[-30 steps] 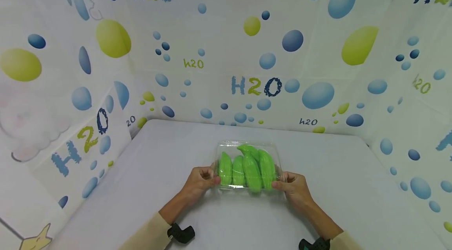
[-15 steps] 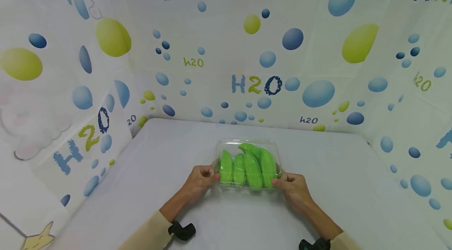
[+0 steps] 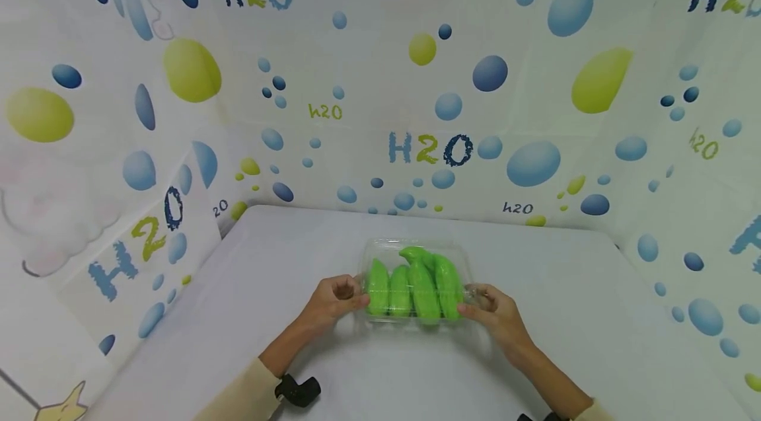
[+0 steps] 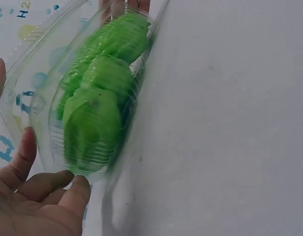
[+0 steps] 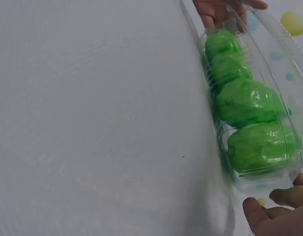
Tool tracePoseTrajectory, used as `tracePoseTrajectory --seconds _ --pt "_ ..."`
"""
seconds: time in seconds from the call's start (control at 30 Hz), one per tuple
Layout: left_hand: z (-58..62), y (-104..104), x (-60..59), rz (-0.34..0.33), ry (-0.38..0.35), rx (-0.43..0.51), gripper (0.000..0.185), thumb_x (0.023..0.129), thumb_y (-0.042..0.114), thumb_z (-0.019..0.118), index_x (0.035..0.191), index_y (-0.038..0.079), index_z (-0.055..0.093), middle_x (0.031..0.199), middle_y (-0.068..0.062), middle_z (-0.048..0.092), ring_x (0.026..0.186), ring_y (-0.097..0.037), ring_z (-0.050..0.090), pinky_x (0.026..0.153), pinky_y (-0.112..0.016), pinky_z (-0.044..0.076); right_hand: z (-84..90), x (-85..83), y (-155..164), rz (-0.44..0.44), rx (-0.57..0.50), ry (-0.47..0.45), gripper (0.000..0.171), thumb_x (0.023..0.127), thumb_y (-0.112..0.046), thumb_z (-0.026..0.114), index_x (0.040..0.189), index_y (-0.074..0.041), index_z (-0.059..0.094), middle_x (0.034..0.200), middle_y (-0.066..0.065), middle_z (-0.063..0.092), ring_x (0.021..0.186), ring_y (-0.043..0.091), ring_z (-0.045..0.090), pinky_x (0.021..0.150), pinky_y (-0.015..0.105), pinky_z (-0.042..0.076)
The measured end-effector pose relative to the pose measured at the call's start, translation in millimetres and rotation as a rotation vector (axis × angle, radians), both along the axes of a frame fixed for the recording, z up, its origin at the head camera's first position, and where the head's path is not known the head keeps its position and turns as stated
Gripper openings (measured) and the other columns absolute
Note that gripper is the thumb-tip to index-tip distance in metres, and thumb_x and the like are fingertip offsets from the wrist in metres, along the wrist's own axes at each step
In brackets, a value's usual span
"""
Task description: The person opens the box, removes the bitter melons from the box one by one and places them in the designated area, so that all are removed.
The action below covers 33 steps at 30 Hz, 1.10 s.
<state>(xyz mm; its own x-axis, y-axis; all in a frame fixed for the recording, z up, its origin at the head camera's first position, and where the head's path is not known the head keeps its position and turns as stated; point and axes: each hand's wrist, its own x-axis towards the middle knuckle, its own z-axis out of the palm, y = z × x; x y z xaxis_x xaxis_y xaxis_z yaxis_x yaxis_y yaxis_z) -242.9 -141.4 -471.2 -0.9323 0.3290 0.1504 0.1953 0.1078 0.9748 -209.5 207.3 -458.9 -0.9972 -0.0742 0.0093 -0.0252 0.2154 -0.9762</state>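
In the head view, a clear plastic clamshell box (image 3: 380, 250) appears to rest on the white table. It holds several bright green, long, tapering vegetable-like pieces (image 3: 425, 292), lying side by side with one curled tip; their exact kind is unclear. My left hand (image 3: 329, 303) is at the box's left end, thumb by the front corner, fingers loosely spread. At the right end, my right hand (image 3: 499, 315) has its thumb over the front corner and a gap between thumb and fingers. Both wrist views show spread fingers beside the box (image 4: 48, 118), not wrapped round it.
The white table (image 3: 416, 375) extends around the box. Behind and to both sides stands a white curtain (image 3: 368, 64) printed with blue and green spots and H2O lettering. A black device (image 3: 299, 391) is strapped to the left wrist.
Both hands have loosened, their fingers spreading away from the ends of the box, and the forearms have shifted slightly outward. The box has hardly moved. The head view has tilted a little.
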Motion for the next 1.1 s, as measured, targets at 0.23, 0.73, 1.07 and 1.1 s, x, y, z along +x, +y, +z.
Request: tracePoseTrajectory --seconds 0.23,0.73,1.07,1.1 --pt "9.0 -6.7 -6.8 -0.013 -0.014 -0.021 0.027 0.092 0.022 0.073 0.103 0.001 0.061 0.147 -0.024 0.052 0.144 -0.041 0.040 0.116 -0.059 0.028 12.7 4.6 -5.6 0.032 0.060 0.091 0.087 0.094 -0.018 0.070 0.160 0.000 0.016 0.168 0.021 0.014 0.154 0.038 0.014 0.116 0.051 0.028" --pt "12.2 3.5 -38.9 0.290 -0.218 0.102 0.035 0.091 0.010 0.066 0.122 -0.004 0.059 0.114 -0.023 0.066 0.106 -0.032 0.069 0.089 -0.039 0.057 38.6 -12.4 -16.8 -0.091 0.017 0.479 0.045 0.097 -0.008 0.065 0.139 0.004 0.054 0.146 0.017 0.053 0.142 0.034 0.044 0.102 0.020 0.044" --pt "5.5 20.7 -52.5 0.267 -0.176 0.074 0.056 0.096 0.010 0.063 0.149 0.004 0.045 0.140 -0.023 0.059 0.126 -0.036 0.060 0.094 -0.043 0.055 53.0 -26.1 -20.4 -0.240 0.019 0.521 0.038 0.100 -0.014 0.063 0.135 0.001 0.063 0.136 0.013 0.064 0.128 0.030 0.060 0.096 0.013 0.046" --pt "4.9 22.1 -53.1 0.264 -0.173 0.069 0.057 0.097 0.010 0.063 0.150 0.005 0.044 0.141 -0.022 0.059 0.127 -0.036 0.059 0.095 -0.043 0.055 53.7 -27.6 -20.2 -0.249 0.020 0.519 0.037 0.100 -0.016 0.062 0.134 0.000 0.064 0.135 0.013 0.065 0.127 0.029 0.060 0.095 0.012 0.045"
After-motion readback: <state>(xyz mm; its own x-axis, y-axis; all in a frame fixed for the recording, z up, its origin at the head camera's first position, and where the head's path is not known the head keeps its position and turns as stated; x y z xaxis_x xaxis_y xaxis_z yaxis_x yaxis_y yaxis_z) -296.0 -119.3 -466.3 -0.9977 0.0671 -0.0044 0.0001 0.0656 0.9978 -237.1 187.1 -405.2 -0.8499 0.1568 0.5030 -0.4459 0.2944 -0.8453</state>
